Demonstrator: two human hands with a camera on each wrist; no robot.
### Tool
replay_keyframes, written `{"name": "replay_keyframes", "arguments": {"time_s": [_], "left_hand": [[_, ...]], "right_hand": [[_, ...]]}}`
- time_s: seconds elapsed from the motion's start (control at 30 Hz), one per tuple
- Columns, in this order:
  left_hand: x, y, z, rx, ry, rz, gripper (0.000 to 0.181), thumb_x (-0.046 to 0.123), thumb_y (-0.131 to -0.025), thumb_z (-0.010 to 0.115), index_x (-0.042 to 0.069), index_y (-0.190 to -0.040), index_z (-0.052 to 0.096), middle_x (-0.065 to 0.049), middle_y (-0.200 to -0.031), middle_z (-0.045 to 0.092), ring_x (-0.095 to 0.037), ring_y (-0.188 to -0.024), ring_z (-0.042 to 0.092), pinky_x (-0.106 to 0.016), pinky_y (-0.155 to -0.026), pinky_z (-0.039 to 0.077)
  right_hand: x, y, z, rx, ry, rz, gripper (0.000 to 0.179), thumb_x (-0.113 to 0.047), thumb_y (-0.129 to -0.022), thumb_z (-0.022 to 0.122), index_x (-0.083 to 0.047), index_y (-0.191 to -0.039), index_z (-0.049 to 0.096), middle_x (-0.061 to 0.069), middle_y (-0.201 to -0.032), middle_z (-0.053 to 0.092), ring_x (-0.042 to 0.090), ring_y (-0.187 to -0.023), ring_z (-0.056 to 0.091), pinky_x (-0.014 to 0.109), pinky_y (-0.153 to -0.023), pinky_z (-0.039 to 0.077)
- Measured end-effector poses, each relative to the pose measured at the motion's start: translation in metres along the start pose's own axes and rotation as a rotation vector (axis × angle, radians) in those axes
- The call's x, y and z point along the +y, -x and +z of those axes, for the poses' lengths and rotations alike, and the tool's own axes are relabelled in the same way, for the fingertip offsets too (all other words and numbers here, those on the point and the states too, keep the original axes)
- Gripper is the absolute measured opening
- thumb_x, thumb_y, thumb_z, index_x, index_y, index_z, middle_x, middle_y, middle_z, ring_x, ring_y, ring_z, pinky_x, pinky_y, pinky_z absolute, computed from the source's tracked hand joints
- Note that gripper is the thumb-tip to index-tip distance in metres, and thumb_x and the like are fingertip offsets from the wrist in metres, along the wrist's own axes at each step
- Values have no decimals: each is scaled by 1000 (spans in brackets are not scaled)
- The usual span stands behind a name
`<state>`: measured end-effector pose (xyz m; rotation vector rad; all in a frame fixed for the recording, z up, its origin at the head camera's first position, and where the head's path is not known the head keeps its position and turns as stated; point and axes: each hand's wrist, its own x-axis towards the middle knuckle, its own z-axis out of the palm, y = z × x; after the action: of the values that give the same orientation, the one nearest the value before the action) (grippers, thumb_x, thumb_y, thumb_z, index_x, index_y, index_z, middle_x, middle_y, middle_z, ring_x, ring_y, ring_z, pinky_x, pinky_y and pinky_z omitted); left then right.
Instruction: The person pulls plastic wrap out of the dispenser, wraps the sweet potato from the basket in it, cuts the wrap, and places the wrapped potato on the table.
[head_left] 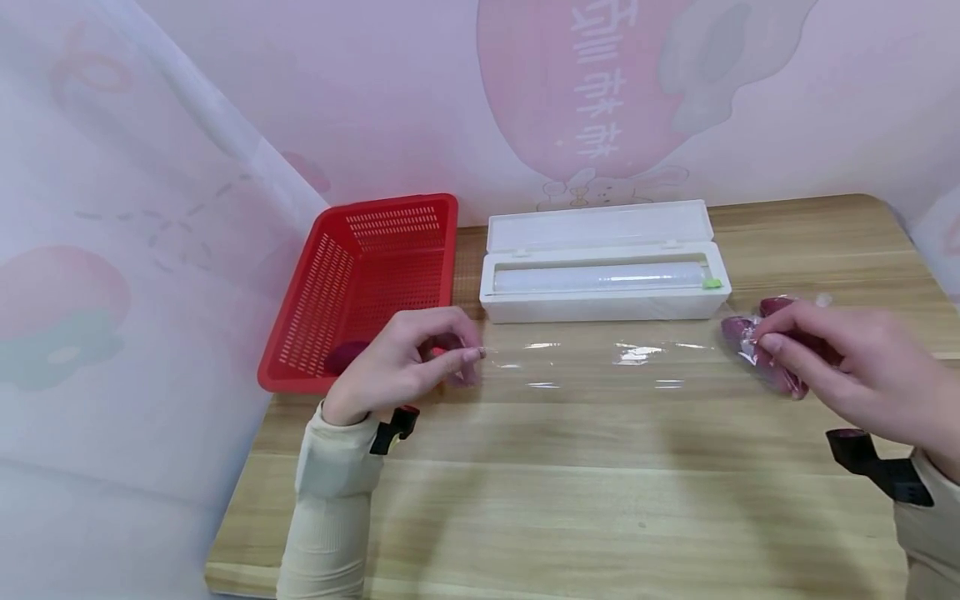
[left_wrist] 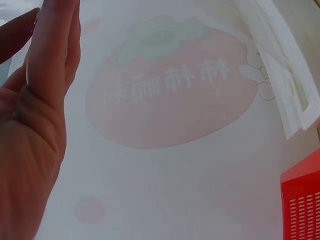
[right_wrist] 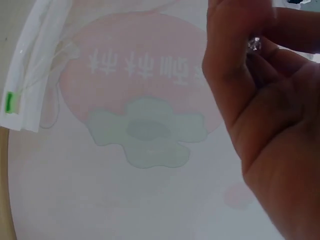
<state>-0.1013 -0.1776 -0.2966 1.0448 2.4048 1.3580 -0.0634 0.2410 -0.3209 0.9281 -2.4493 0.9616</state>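
Observation:
A clear sheet of cling film [head_left: 585, 367] stretches above the wooden table between both hands. My left hand [head_left: 408, 362] pinches its left end between thumb and fingers, close to the red basket. At the other end my right hand [head_left: 847, 367] pinches the film, with a crumpled bit of it [right_wrist: 254, 44] showing between the fingers in the right wrist view. Several purple, elongated items [head_left: 738, 329] in shiny film lie beneath and beside the right hand, which partly hides them. Behind the film stands an open white dispenser box [head_left: 600, 308] holding a film roll [head_left: 600, 277].
The red perforated basket [head_left: 267, 367] stands at the back left, with a purple item [head_left: 345, 356] in its near corner, partly behind the left hand. A green slider [head_left: 712, 283] sits at the box's right end. A printed cloth [head_left: 390, 100] hangs behind the table [head_left: 562, 500].

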Motion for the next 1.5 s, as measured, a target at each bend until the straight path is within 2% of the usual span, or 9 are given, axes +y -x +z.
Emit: {"name": "replay_keyframes", "arguments": {"time_s": [0.13, 0.17, 0.3, 0.47, 0.77, 1.0, 1.13, 1.3, 1.5], "left_hand": [[-5, 1, 5, -58, 45, -61, 11, 1, -91, 63, 12, -92, 62, -5, -80, 66, -16, -70, 67, -33, -63, 58], [-6, 1, 6, -74, 62, -78, 10, 2, -91, 62, 12, -93, 62, -5, -81, 66, -18, -71, 67, -34, -64, 59], [-10, 0, 10, -142, 105, -135, 7, 5, -92, 62, 10, -97, 61, -7, -83, 67, -21, -72, 69, -34, -66, 59], [-13, 1, 15, -195, 119, -196, 7, 5, -93, 60, 10, -98, 60, -8, -86, 66, -18, -73, 70, -33, -66, 60], [-23, 4, 26, -252, 131, -262, 7, 7, -95, 58, 11, -99, 61, -7, -88, 66, -17, -73, 70, -32, -67, 60], [-34, 5, 35, -286, 124, -313, 5, 8, -95, 58, 9, -98, 60, -12, -81, 68, -16, -70, 70, -33, -65, 60], [-40, 6, 39, -292, 118, -344, 3, 10, -95, 59, 9, -97, 60, -11, -77, 68, -16, -69, 69, -32, -64, 59], [-47, 7, 43, -294, 139, -366, 4, 10, -94, 58, 7, -95, 61, -13, -76, 68, -19, -69, 70, -36, -66, 60], [-63, 8, 55, -346, 92, -373, 4, 11, -94, 57, 10, -94, 61, -7, -76, 68, -25, -73, 69, -32, -65, 57]], "right_hand": [[2, 5, 4, -49, -18, -12, 30, 10, -83, 65, -19, -87, 61, -21, -62, 52, -11, -53, 46, 5, -59, 40], [2, 6, 5, -65, -28, -3, 32, 11, -82, 65, -20, -88, 61, -21, -64, 53, -11, -53, 46, 7, -54, 38], [4, 10, 10, -117, -53, 34, 33, 12, -83, 64, -21, -89, 60, -20, -71, 59, -9, -54, 48, 8, -52, 39], [6, 15, 15, -183, -92, 104, 31, 9, -87, 61, -22, -90, 60, -17, -73, 60, -4, -54, 50, 11, -50, 40], [12, 26, 26, -256, -130, 218, 22, 3, -93, 57, -19, -89, 58, -14, -69, 55, -1, -52, 52, 15, -48, 44], [16, 35, 37, -286, -179, 271, 20, 1, -94, 56, -18, -89, 58, -14, -65, 54, 1, -52, 53, 17, -49, 45], [19, 39, 41, -305, -195, 300, 19, -1, -95, 55, -18, -89, 58, -14, -64, 54, 1, -52, 53, 19, -49, 46], [24, 42, 47, -373, -229, 362, 15, -4, -97, 52, -15, -89, 58, -12, -63, 53, 3, -53, 53, 23, -49, 48], [33, 51, 59, -377, -211, 324, 18, 0, -95, 53, -16, -87, 58, -16, -61, 50, -1, -52, 49, 21, -49, 43]]}}
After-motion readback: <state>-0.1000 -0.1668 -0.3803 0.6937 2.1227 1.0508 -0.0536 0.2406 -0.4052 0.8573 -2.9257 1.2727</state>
